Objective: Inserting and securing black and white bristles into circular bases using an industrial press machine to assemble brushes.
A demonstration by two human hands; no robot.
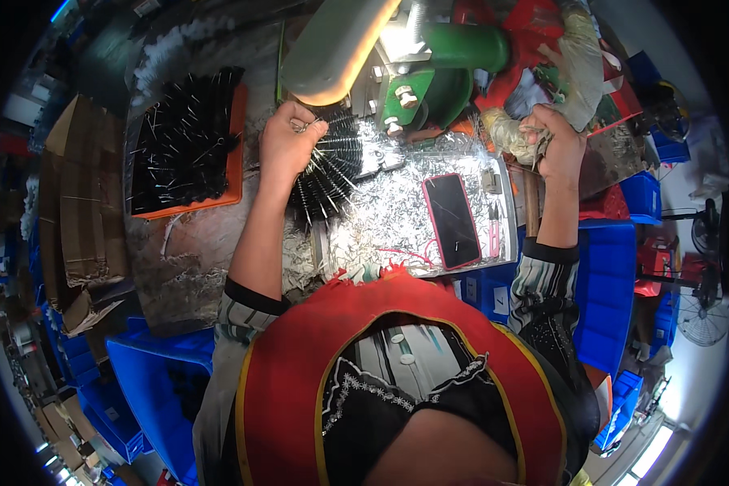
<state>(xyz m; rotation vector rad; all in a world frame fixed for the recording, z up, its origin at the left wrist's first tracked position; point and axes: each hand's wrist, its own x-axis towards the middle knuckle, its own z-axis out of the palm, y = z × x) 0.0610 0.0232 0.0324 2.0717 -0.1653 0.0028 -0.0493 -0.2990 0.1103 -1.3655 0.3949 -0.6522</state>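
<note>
My left hand [287, 146] is closed, thumb and fingers pinched round the wire ends of a bunch of small black wire brushes [328, 174]. The brushes fan out below and to the right of it, beside a bright metal-covered bench top [381, 215]. My right hand [560, 144] is closed on a curved handle wrapped in pale yellowish material [506, 136], at the right of a green machine [433, 89] with bolts. What exactly its fingers press on is partly hidden. Under the lamp, the near end of the machine is hard to make out in the glare.
An orange tray [236, 150] heaped with more black brushes lies at the left. A lamp [332, 53] hangs over the bench. A phone [451, 220] lies on the bench. Blue bins [606, 283] stand at both sides, a cardboard box [81, 202] at far left, a fan [702, 317] at right.
</note>
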